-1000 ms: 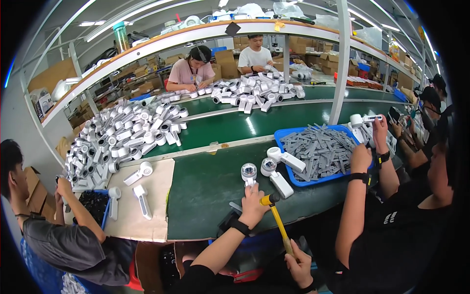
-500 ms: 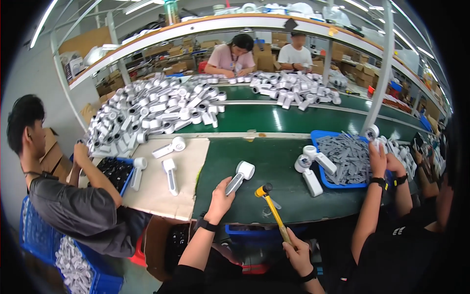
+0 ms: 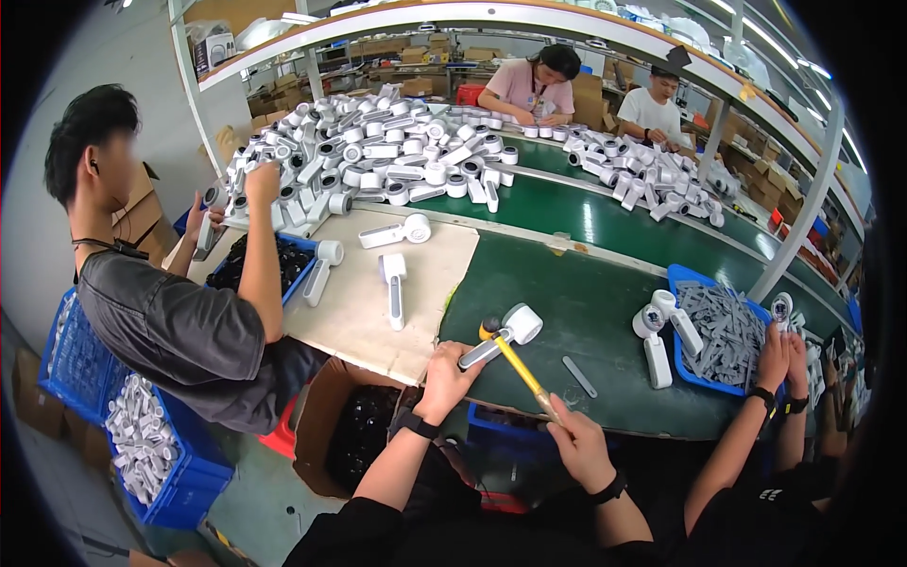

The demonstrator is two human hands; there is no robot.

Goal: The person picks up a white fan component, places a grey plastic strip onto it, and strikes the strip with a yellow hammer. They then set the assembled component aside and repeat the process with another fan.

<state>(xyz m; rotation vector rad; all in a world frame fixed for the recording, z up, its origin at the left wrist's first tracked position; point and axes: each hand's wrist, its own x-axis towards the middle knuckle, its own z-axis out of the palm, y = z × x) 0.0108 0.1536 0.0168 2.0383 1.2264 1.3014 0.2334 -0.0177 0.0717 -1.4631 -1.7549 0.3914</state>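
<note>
Head view: a blue tray point(image 3: 303, 282) of black parts stands at the left of a tan sheet point(image 3: 430, 298), apparently for the left-hand worker's point(image 3: 175, 312) easy reach. Left hand point(image 3: 444, 383): closed around the handle of a white handheld unit point(image 3: 523, 324) near the bench point(image 3: 586, 307) edge, presumably steadying it with the round head clear. Right hand point(image 3: 581, 442): grips a yellow-shafted hammer point(image 3: 522, 367) low, likely for leverage; the shaft crosses before the unit, contact unclear. Loose grey strip point(image 3: 579, 376): between unit and blue bin point(image 3: 727, 386) of similar strips. Markings: upper-left carton point(image 3: 216, 49) and lower-right black garment point(image 3: 746, 510), too small to read.
</note>
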